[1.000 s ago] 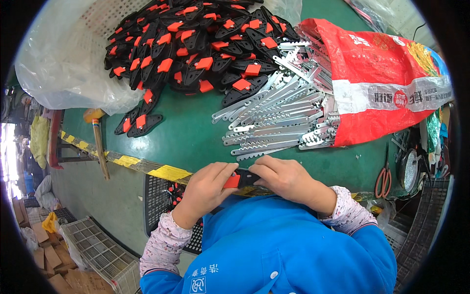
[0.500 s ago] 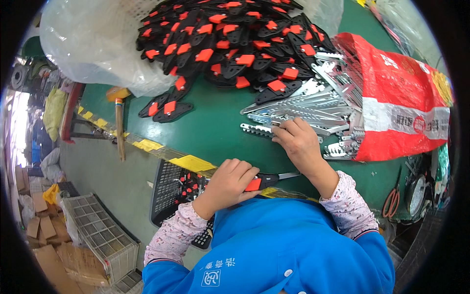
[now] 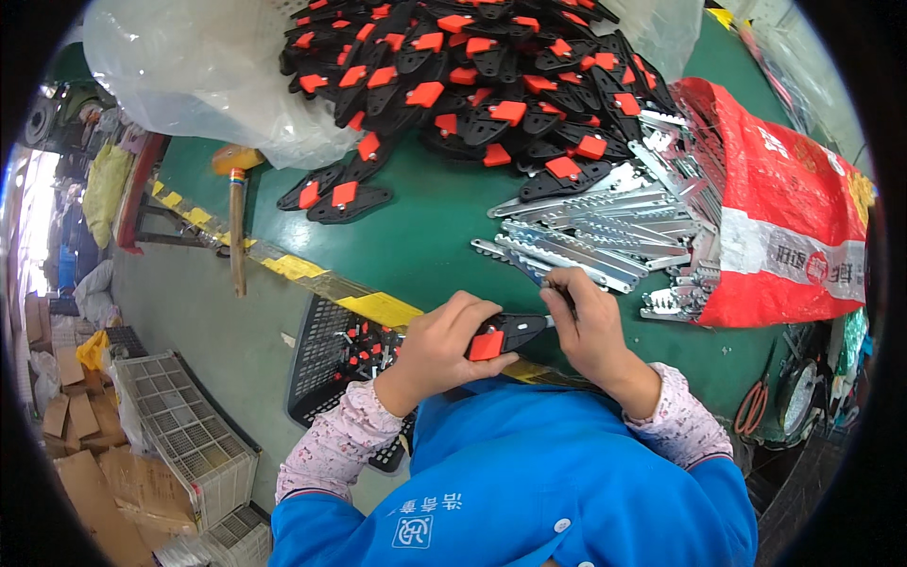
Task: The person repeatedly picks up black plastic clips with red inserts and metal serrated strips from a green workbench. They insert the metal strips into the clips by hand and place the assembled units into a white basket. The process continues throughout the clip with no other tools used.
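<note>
My left hand is closed around a black plastic piece with a red tab near the table's front edge. A short silver end juts from its right side, close to my right thumb. My right hand pinches a narrow metal strip that points up and to the left from the fingertips. Just beyond that hand lies a pile of notched silver metal strips, spilling from a red and white plastic sack. A large heap of similar black pieces with red tabs covers the back of the table.
A mallet lies across the left table edge, which has yellow and black tape. Below it stands a dark plastic basket holding small red and black parts. Red-handled scissors are at the right. A clear plastic bag lies back left.
My right hand has come back from the metal strips toward the black piece, carrying a strip. My left hand still grips the black piece, now raised slightly and turned to show more of its face.
</note>
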`<state>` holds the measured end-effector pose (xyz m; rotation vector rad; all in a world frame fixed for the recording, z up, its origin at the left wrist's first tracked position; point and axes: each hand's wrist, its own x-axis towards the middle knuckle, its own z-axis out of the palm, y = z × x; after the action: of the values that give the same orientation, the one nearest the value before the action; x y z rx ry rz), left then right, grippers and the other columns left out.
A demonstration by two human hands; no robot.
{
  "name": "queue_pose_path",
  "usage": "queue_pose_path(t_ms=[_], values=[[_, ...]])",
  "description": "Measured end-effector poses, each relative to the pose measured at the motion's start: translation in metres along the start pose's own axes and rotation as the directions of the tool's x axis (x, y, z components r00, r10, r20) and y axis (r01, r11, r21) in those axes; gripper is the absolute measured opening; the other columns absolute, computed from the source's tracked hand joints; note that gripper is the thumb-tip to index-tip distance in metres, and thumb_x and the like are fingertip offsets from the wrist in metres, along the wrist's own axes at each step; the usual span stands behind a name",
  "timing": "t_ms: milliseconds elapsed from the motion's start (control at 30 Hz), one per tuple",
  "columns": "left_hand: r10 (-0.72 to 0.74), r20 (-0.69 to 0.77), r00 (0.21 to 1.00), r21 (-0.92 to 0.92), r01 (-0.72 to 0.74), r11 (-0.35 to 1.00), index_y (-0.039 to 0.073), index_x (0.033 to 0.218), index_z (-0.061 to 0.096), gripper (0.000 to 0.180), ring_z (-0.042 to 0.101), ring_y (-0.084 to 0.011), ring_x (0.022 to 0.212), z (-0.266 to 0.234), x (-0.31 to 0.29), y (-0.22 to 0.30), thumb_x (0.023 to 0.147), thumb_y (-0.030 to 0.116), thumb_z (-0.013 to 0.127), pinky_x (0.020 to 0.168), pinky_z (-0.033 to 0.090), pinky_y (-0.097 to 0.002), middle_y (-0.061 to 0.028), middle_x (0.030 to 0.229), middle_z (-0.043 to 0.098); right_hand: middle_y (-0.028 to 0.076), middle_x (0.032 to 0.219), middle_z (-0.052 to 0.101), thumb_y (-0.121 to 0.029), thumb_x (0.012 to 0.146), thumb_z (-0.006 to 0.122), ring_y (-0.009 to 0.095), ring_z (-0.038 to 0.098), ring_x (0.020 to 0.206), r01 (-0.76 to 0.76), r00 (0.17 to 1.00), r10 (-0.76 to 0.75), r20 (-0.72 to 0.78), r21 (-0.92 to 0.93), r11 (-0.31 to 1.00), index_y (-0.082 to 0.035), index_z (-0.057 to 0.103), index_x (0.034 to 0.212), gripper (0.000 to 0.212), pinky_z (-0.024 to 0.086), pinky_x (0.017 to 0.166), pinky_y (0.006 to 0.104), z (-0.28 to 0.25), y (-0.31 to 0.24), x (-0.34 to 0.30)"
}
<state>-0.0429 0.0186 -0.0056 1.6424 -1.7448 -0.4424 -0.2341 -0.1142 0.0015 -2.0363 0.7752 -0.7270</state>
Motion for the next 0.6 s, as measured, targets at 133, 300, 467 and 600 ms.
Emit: queue_pose_path(t_ms=[133,300,467,600], values=[[0.071,0.102,0.992,0.183,-0.089,0.979,0.003,0.119,0.068,0.061,0.061,-0.0366,0.116,-0.01,-0.001,-0.021,0.075,0.039,0.09,0.098,0.048,-0.0466,-0.0154,0.12,0.066,0.013,0.084,0.065,-0.004,0.089,0.077,0.035,0.066,0.075,0.254,0.964,-0.266,0.007,-0.315,0.915,-0.005,0.066,0.102,0.018,0.052,0.064,0.0429,-0.012,0.008,0.003],[-0.056,-0.438,0.897,0.419,0.258,0.871,-0.002,0.135,0.059,0.078,0.053,-0.0451,0.127,-0.073,0.029,-0.111,0.083,0.05,0.084,0.11,0.041,-0.0554,-0.0256,0.136,0.058,0.013,0.085,0.065,-0.003,0.089,0.077,0.035,0.065,0.074,0.178,0.983,-0.184,-0.001,-0.26,0.949,-0.004,0.067,0.104,0.018,0.052,0.065,0.0438,-0.028,0.019,0.001],[-0.158,-0.401,0.902,0.675,0.408,0.615,-0.002,0.153,0.047,0.095,0.044,-0.0488,0.139,-0.066,0.031,-0.157,0.087,0.058,0.079,0.116,0.035,-0.0601,-0.0297,0.157,0.043,0.014,0.089,0.069,-0.003,0.09,0.077,0.034,0.068,0.077,0.172,0.985,-0.161,0.065,-0.233,0.957,-0.004,0.07,0.104,0.017,0.054,0.066,0.0425,-0.024,0.021,-0.002],[-0.155,-0.348,0.925,0.573,0.34,0.745,0.005,0.144,0.057,0.078,0.043,-0.0475,0.136,-0.028,0.038,-0.095,0.086,0.051,0.082,0.114,0.036,-0.06,-0.0248,0.154,0.046,0.013,0.09,0.07,-0.003,0.09,0.078,0.032,0.069,0.077,0.102,0.994,-0.096,0.044,-0.172,0.98,-0.004,0.071,0.104,0.016,0.055,0.067,0.0411,-0.023,0.018,-0.004]])
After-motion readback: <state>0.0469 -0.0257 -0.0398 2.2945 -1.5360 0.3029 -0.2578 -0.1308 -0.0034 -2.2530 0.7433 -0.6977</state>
